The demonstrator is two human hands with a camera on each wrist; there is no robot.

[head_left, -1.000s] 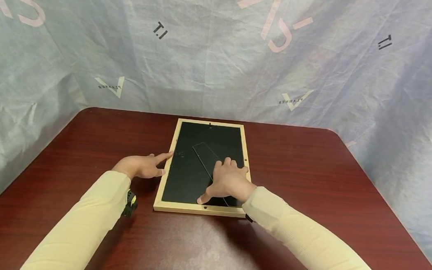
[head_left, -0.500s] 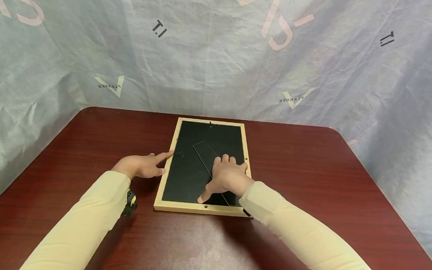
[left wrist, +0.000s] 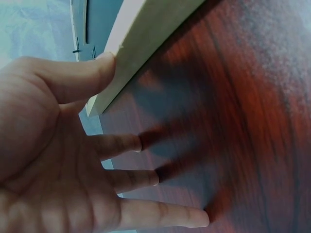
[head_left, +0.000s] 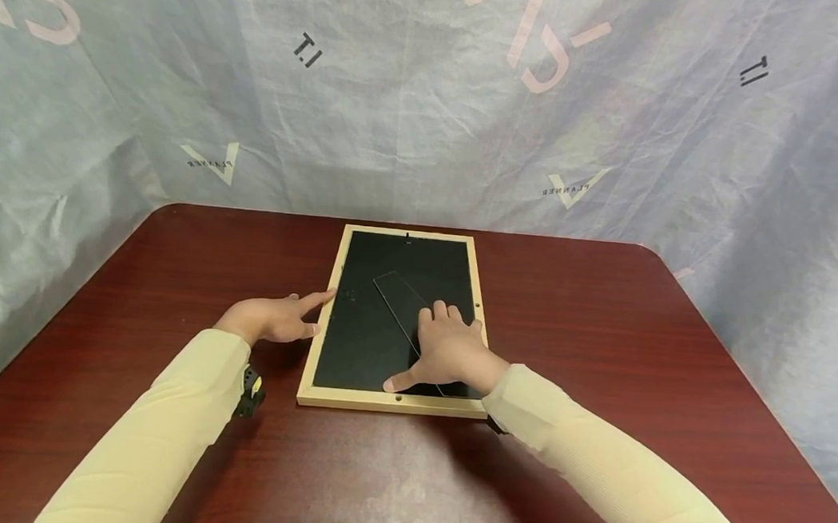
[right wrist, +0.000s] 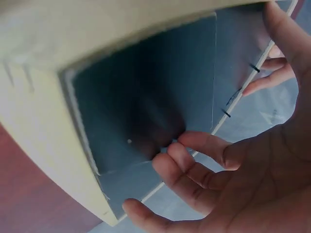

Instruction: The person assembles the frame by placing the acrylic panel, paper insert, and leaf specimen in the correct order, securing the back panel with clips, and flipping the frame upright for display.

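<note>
A picture frame [head_left: 392, 402] with a pale wooden border lies on the table with its black backing board [head_left: 356, 342] facing up. A flat easel leg [head_left: 403, 292] lies slantwise on that board, its lower part hidden by my right hand [head_left: 446, 347]. That hand spreads over the leg, fingertips at the board in the right wrist view and thumb at the border's near side. My left hand [head_left: 279, 318] touches the left border with thumb and index finger. In the left wrist view its other fingers reach down to the table beside the wooden edge [left wrist: 131, 43].
The dark red wooden table [head_left: 601, 345] extends around the frame on all sides. Behind it hangs a grey printed cloth [head_left: 399, 116], which also runs along both sides. Small dark tabs [head_left: 408, 236] stick out at the frame's inner edge.
My right wrist has shifted slightly right and lower, and its thumb now lies flatter along the near border. The left hand and the frame stay in place.
</note>
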